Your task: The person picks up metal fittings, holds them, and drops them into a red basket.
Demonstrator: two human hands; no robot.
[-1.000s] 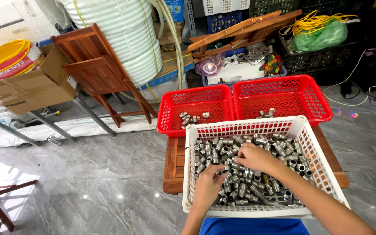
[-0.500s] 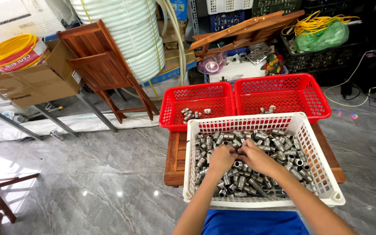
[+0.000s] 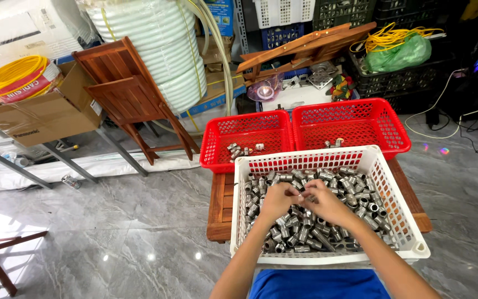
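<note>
Now the two hands meet in the lower middle of the frame; a second ago they lay apart on the heap, the left lower and nearer the body, and half a second ago they were just coming together. The left hand (image 3: 276,200) and right hand (image 3: 327,204) are curled narrow, fingertips touching, and pinch a small metal fitting (image 3: 296,195) between them, held just above the pile. Which hand carries it, I cannot tell. The view has also tipped slightly, so the baskets sit lower in the frame than before.

Under the hands lies a heap of short, shiny steel fittings (image 3: 355,191), cylindrical and threaded, filling a white basket (image 3: 311,159) of slotted plastic mesh. At the bottom edge shows blue cloth (image 3: 319,285). The basket rests on a low wooden bench (image 3: 217,206) of slatted planks.

Beyond it, mid-frame, stand two red mesh baskets side by side: the left red basket (image 3: 217,152) holds a few loose fittings, the right red basket (image 3: 394,130) fewer. The floor (image 3: 112,232) is glossy grey marble. Farther, upper left, leans a folded wooden chair (image 3: 123,91) beside a ribbed white hose coil (image 3: 161,50).
</note>
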